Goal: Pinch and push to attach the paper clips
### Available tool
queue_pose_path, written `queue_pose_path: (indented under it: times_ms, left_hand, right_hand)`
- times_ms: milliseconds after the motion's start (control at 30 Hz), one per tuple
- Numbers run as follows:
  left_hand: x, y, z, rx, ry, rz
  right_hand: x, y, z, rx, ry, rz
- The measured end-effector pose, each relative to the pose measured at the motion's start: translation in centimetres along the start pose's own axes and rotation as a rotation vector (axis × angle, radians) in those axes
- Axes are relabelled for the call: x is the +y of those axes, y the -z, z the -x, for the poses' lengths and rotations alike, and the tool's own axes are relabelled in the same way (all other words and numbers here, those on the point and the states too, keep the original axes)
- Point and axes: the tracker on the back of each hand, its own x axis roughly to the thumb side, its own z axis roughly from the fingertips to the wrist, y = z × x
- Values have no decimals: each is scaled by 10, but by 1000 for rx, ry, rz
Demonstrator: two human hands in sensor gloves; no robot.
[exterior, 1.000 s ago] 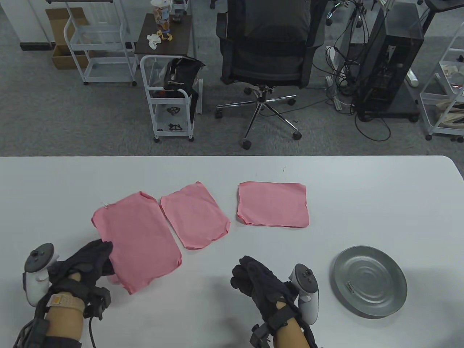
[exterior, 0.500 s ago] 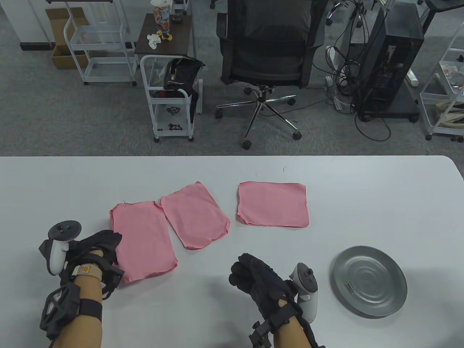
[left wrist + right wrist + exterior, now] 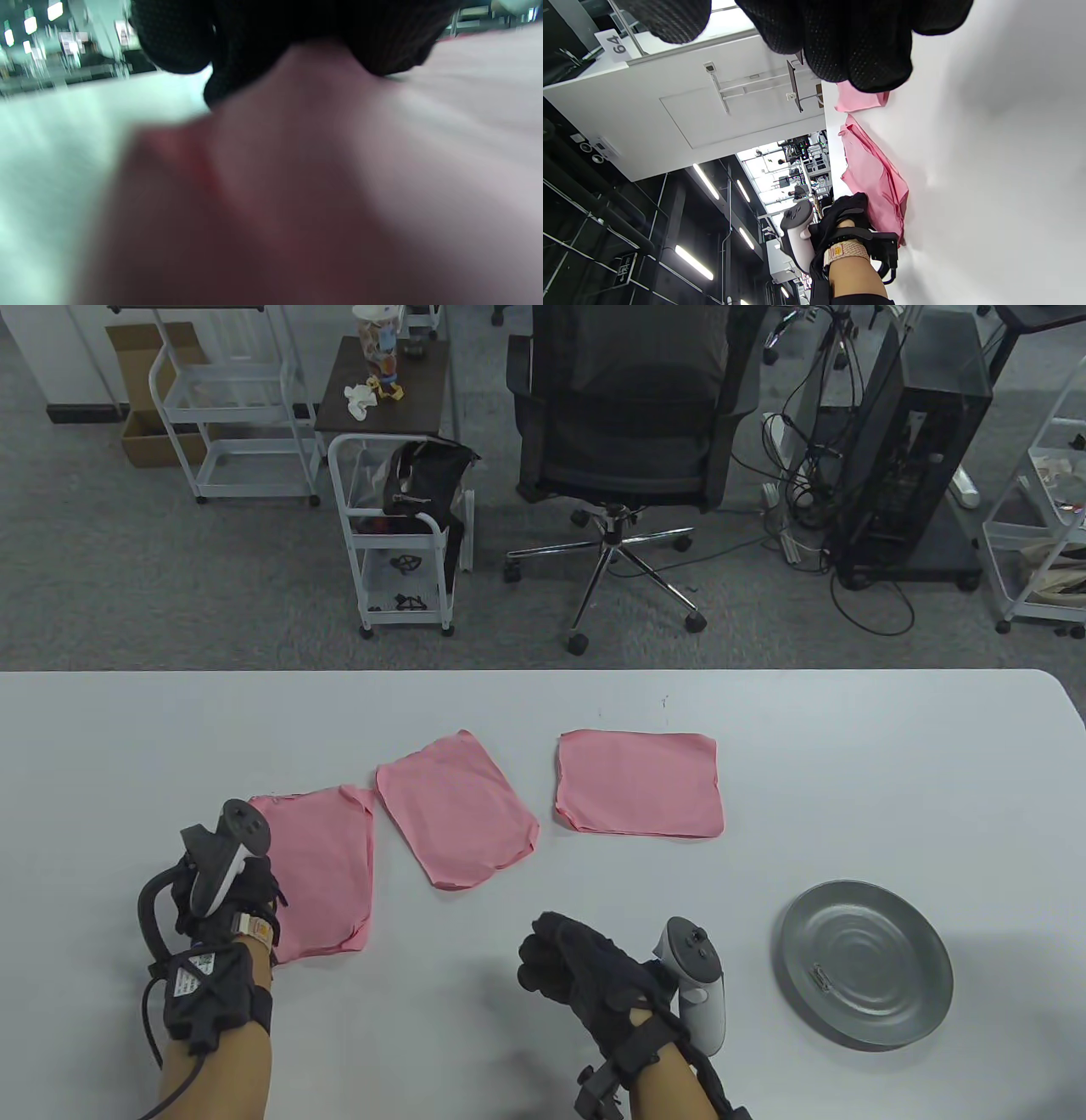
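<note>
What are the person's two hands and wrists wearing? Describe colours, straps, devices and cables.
Both the left hand and right hand wear black knit gloves. Each carries a white-and-grey controller-shaped tracker on its back. Black strap mounts wrap both wrists; the left has a beige band with an orange label and a black cable.

Three cloths lie in a row across the table (image 3: 848,746). Left cloth (image 3: 327,869) just beside middle cloth (image 3: 454,810), corners about touching; right cloth (image 3: 638,785) apart from both. Plate (image 3: 865,963) sits well right, nearer me than the cloths, with a clip (image 3: 819,977) in it on its left side. My left hand (image 3: 229,899) is at the left cloth's near-left edge. My right hand (image 3: 585,971) is over the table between left cloth and plate, nearer me than the middle cloth.
</note>
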Motion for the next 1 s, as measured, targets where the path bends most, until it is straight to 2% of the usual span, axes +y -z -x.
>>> queue_pose_path:
  times_ms: [67,233,300,400,433,467,500,567,600,667,733,833,900,1000]
  left_hand:
    - [-2,-1,-3,17,84,-13]
    - [1,-6,0,0,90,-39]
    - [11,-11,4,-81,-122,-44]
    - [42,-31,-1,-293,-560,-38]
    - [51,-38,-6,-358,-636,-41]
    - [66,-51,-18,-476,-690,-46]
    - [75,-60,-27,-552,-699,-41]
    - [93,-88,-61,-744,-590,-76]
    - [94,-95,-73,-782,-518,-71]
    - [83,-109,-111,-759,-192,-27]
    - [63,-113,-138,-753,11,1]
    - [36,-111,-163,-751,116,34]
    - [20,-106,-174,-714,209,139]
    - [22,-103,-174,-707,133,169]
  right_hand:
    - [3,1,1,4,0,-12]
    - [8,1,0,4,-26,-24]
    - [7,-2,-5,-33,-32,4]
    - [1,-7,-12,-102,-13,83]
    - [0,-8,-12,-110,-8,97]
    - [-3,-8,-13,-122,5,119]
    - [-4,-8,-13,-119,12,123]
    - [-5,-7,-8,-109,54,115]
    - [-4,-7,-7,-108,74,112]
    - [0,-9,-7,-116,108,84]
    - [2,-10,-9,-127,95,69]
    - [3,-10,-12,-123,58,48]
    - [3,-11,-13,-124,69,41]
    - [1,-11,-14,-119,69,33]
